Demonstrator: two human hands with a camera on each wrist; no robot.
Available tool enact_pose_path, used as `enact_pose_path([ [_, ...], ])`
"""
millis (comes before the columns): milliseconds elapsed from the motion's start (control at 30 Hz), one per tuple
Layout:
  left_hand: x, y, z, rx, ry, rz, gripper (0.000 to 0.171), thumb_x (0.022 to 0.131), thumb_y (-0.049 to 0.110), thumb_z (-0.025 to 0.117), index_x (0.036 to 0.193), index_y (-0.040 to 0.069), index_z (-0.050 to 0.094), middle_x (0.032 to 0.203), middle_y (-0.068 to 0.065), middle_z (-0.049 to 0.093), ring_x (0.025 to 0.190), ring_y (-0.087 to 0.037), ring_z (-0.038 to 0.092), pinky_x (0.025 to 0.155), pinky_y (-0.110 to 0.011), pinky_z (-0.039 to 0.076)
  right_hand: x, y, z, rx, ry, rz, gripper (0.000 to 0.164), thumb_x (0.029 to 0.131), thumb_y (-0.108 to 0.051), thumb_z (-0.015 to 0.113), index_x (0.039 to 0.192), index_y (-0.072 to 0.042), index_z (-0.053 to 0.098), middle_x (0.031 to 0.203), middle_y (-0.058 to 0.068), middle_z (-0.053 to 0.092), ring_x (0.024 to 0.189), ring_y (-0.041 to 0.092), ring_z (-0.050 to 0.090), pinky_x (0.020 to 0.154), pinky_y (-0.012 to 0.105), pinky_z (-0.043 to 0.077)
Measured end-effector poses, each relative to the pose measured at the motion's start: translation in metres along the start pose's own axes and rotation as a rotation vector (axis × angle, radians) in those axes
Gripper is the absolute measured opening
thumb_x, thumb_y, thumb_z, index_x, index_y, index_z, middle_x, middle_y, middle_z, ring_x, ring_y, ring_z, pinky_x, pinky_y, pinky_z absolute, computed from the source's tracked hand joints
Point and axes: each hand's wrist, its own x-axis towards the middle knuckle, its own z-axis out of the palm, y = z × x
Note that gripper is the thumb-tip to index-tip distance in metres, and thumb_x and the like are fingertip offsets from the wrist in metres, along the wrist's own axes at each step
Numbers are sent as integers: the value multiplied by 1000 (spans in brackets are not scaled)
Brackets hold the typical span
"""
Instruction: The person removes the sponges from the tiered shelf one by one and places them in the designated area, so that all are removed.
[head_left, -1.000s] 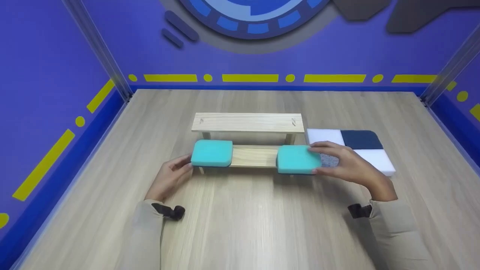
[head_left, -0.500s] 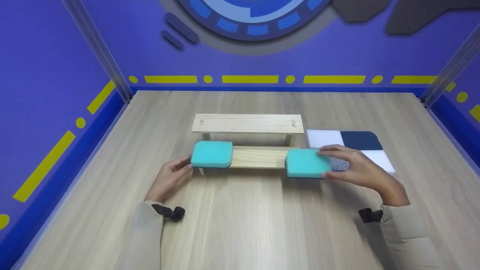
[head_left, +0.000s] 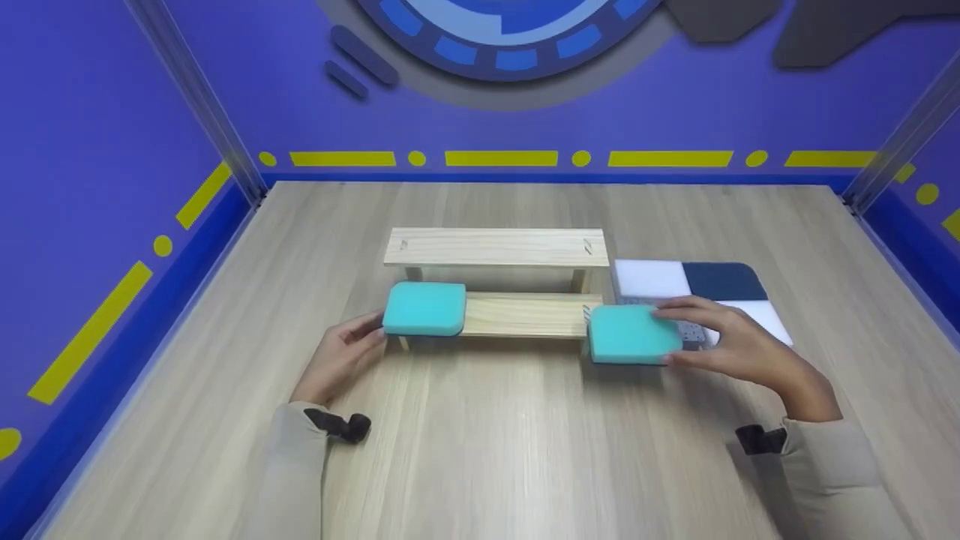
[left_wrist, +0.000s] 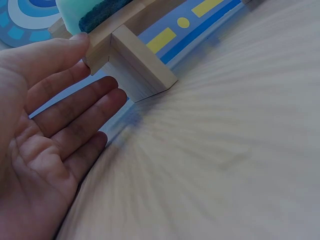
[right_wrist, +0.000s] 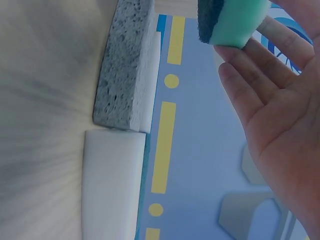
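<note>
A teal sponge (head_left: 424,309) with a dark scouring underside lies on the left end of the front wooden bench (head_left: 525,315). Beside that end is my left hand (head_left: 341,356), fingers fairly straight. In the left wrist view its thumb (left_wrist: 75,47) touches the bench end near the sponge (left_wrist: 72,15). Between thumb and fingers, my right hand (head_left: 739,345) pinches a second teal sponge (head_left: 634,335) by its right side. This one is raised above the table, just off the bench's right end; its dark scouring side shows in the right wrist view (right_wrist: 211,20).
Behind the front bench stands another small wooden bench (head_left: 495,247). At the right lies a block of sponges: white (head_left: 651,277), dark (head_left: 724,281), another white (head_left: 761,319) and a speckled grey one (right_wrist: 122,70), partly hidden by the right hand in the head view. Blue walls enclose the table (head_left: 480,450).
My right hand has moved right and slightly nearer with its teal sponge, from over the front bench to beyond its right end. The left hand and its sponge have stayed in place.
</note>
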Motion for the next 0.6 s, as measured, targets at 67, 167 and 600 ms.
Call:
enact_pose_path([
  [67,0,0,0,5,2,-2,48,94,24,63,137,5,52,143,-12,51,135,-22,45,109,-24,40,-2,1,-1,9,7,-6,55,75,-26,83,126,-14,64,128,5,62,121,-7,45,92,-2,31],
  [167,0,0,0,8,2,1,48,94,24,63,136,5,52,142,-12,52,134,-22,45,110,-25,39,-4,1,-2,22,7,-5,55,75,-25,83,126,-14,64,129,6,62,120,-12,41,92,-2,31],
  [600,0,0,-1,8,1,3,48,93,25,64,136,5,53,142,-11,52,134,-21,45,108,-22,40,-16,4,-7,42,-21,62,55,77,-26,81,128,-17,62,131,5,60,128,-9,35,97,1,29],
])
